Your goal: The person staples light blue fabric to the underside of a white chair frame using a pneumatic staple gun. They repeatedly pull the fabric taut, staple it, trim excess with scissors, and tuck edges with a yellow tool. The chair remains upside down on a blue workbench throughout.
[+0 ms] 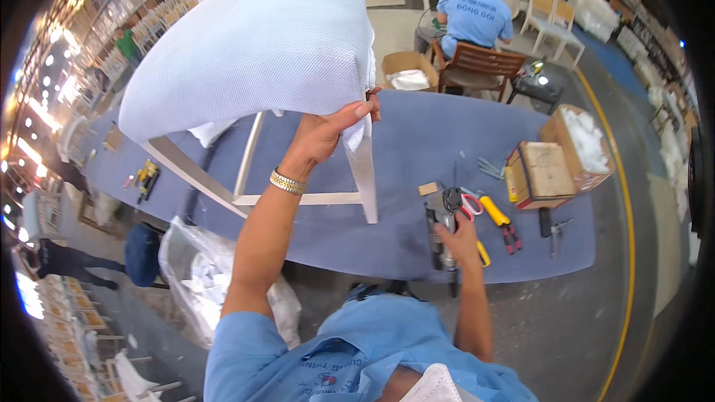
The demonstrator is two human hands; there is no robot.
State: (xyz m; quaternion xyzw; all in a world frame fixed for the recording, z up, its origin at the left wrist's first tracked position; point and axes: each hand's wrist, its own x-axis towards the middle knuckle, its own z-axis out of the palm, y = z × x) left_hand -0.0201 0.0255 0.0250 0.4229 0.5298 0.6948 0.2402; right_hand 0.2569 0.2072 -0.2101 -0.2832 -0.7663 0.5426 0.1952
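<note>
**Chair up on bench, fabric being held at seat edge**

Chair [253, 52] is standing tilted on the blue bench [417, 141], seat raised toward the camera, pale legs and crossbars showing below. Seat is covered in light blue woven cloth, fine mesh-like texture, rounded padded shape.

Left hand [328, 134] is reaching up and pinching the loose cloth at the seat's near corner, fingers closed on the fabric edge, gold bracelet on the wrist. Right hand [458, 242] is lying low on the bench, wrapped around the grip of a staple gun [443, 219], dark metal body, resting on the surface.

Step, as I'm reading it: cloth is being pulled taut at the corner while the gun is being picked up. Next move is probably calling for the gun to come up to the pinched edge without the cloth slipping.

Nearby: yellow-handled pliers [500, 219], red-handled scissors [471, 205], cardboard box [544, 173], all on the bench right of the gun. Another person is sitting on a wooden chair [480, 63] beyond.
</note>
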